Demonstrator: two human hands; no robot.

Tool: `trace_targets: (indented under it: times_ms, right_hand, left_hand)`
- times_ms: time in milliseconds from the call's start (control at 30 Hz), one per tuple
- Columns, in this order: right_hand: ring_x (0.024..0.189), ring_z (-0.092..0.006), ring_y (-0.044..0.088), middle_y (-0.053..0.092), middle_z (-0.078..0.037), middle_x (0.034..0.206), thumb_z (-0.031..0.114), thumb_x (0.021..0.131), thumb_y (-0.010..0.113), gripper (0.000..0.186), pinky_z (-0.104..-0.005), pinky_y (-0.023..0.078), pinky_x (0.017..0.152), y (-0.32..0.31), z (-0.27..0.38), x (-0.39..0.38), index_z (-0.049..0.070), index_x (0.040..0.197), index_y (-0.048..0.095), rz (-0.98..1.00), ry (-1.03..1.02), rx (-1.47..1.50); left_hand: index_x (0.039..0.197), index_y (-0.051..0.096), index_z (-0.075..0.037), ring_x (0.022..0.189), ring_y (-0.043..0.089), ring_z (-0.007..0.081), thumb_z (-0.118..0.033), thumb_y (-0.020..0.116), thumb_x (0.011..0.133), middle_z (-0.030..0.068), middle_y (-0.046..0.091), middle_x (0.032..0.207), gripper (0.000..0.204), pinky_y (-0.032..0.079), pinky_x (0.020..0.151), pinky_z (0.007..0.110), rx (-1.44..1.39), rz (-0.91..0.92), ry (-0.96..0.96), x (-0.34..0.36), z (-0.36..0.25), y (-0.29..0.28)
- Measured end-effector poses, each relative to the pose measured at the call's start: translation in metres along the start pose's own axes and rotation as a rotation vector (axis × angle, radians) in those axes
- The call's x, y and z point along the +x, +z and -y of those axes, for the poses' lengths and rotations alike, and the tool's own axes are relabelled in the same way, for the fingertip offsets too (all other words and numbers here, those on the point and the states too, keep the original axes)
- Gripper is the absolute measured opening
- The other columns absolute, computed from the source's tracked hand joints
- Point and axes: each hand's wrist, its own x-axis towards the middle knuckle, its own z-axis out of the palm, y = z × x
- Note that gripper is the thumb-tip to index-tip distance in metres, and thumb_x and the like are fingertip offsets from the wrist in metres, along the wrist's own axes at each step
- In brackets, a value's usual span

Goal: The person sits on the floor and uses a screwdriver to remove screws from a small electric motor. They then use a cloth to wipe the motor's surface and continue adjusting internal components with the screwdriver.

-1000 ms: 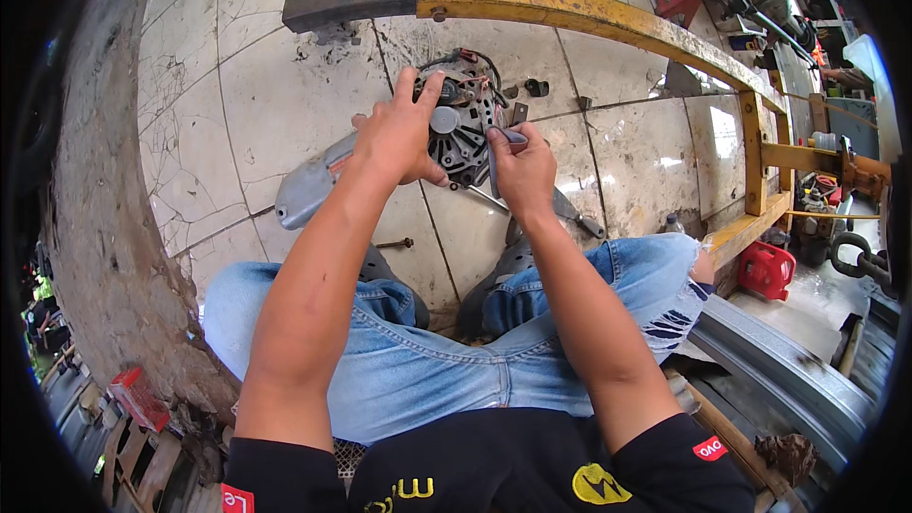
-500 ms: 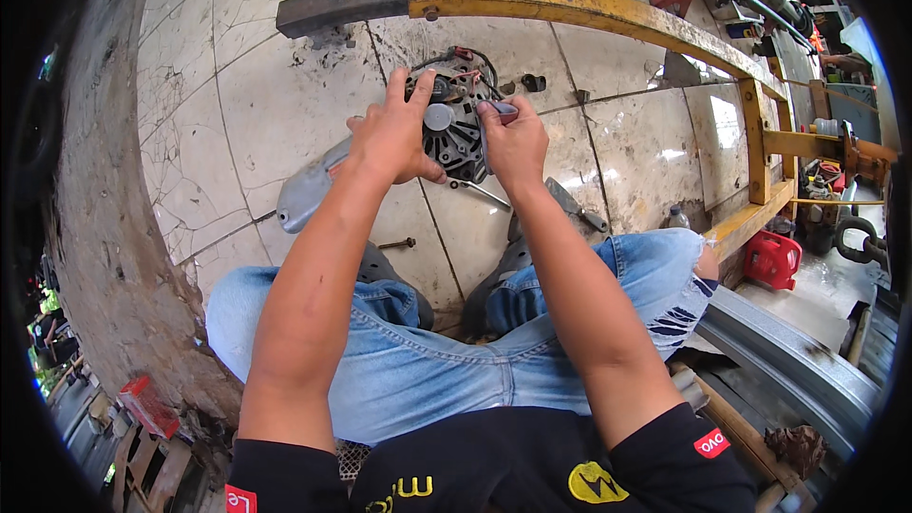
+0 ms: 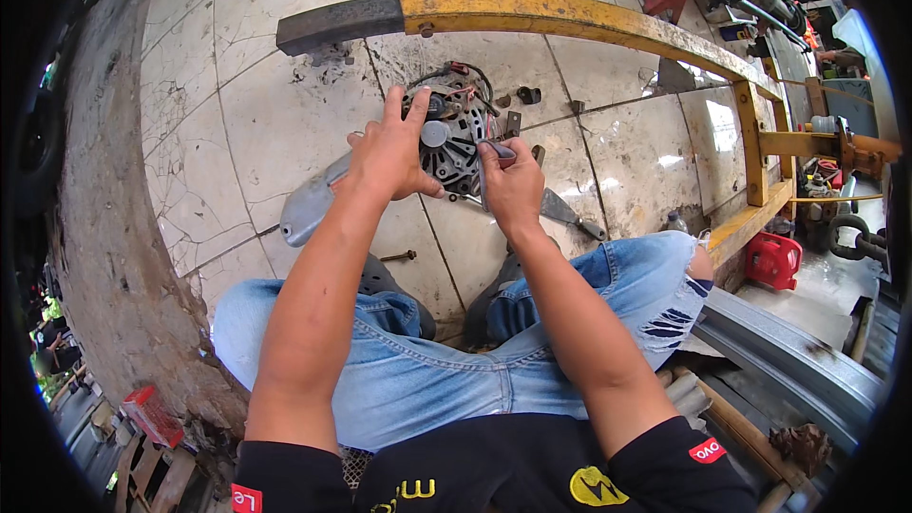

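Observation:
An alternator-like round metal part (image 3: pixel 435 135) with a slotted housing and wires at its far side lies on the tiled floor. My left hand (image 3: pixel 385 152) rests on its left side, fingers spread, thumb by the near edge. Against the right side, my right hand (image 3: pixel 513 185) is closed around a small dark grey piece (image 3: pixel 498 151); its kind is unclear. A wrench (image 3: pixel 454 197) lies partly hidden near the housing. To the right of my right hand is a flat scraper (image 3: pixel 568 213). A long grey metal cover (image 3: pixel 309 212) lies beside my left forearm.
A yellow metal frame (image 3: pixel 532 14) arches across the far side and down the right. A bolt (image 3: pixel 399 256) lies near my left foot. Small dark parts (image 3: pixel 528 95) are scattered to the far right of the housing. A red container (image 3: pixel 774 260) stands at right.
The view has shifted, so the floor and frame sit slightly lower. My right hand stays closed at the housing's right side, with slight movement. The left hand keeps its spread pose.

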Motion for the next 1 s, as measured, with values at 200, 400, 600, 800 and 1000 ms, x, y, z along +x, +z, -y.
trace_targets:
  times_ms: [200,400,600,800,1000]
  right_hand:
    - [0.071,-0.0353,0.067,0.069,-0.016,0.075,0.028,0.086,0.075,0.028,-0.0419,0.050,0.064,0.006,0.015,0.021,0.003,0.085,0.063,-0.042,-0.006,0.047]
    - [0.069,-0.0290,0.068,0.071,-0.014,0.077,0.032,0.088,0.074,0.030,-0.0393,0.051,0.065,0.005,0.007,0.005,0.003,0.089,0.065,-0.039,0.053,0.069]
    - [0.069,-0.0308,0.069,0.070,-0.016,0.077,0.030,0.088,0.074,0.029,-0.0390,0.051,0.065,0.010,0.003,0.005,0.003,0.093,0.064,-0.071,-0.015,0.060]
    - [0.068,-0.0280,0.068,0.070,-0.015,0.077,0.028,0.087,0.075,0.028,-0.0385,0.051,0.066,0.015,-0.002,0.017,0.002,0.092,0.065,-0.136,0.000,0.083]
    - [0.069,-0.0236,0.067,0.072,-0.012,0.078,0.029,0.087,0.076,0.028,-0.0372,0.052,0.067,-0.007,-0.009,0.040,0.003,0.089,0.067,-0.196,0.131,0.223]
  left_hand:
    - [0.158,0.018,-0.025,0.124,0.055,0.0434,-0.036,0.098,0.051,0.0116,0.018,0.162,0.134,0.038,0.106,0.069,-0.036,-0.020,-0.007,0.004,-0.001,0.004]
    - [0.158,0.019,-0.025,0.125,0.054,0.0443,-0.033,0.098,0.052,0.0106,0.016,0.164,0.133,0.038,0.106,0.069,-0.042,-0.007,0.009,0.005,0.003,0.004]
    - [0.158,0.019,-0.025,0.124,0.054,0.0442,-0.033,0.098,0.052,0.0102,0.017,0.163,0.132,0.038,0.106,0.069,-0.032,0.010,-0.001,0.002,0.000,0.004]
    - [0.158,0.020,-0.025,0.122,0.056,0.0422,-0.036,0.098,0.050,0.0113,0.019,0.162,0.133,0.044,0.100,0.064,-0.024,-0.030,0.006,0.007,0.004,0.008]
    - [0.158,0.020,-0.025,0.123,0.056,0.0418,-0.038,0.098,0.049,0.0124,0.020,0.162,0.135,0.045,0.100,0.062,-0.001,-0.052,-0.004,0.005,0.004,0.007]
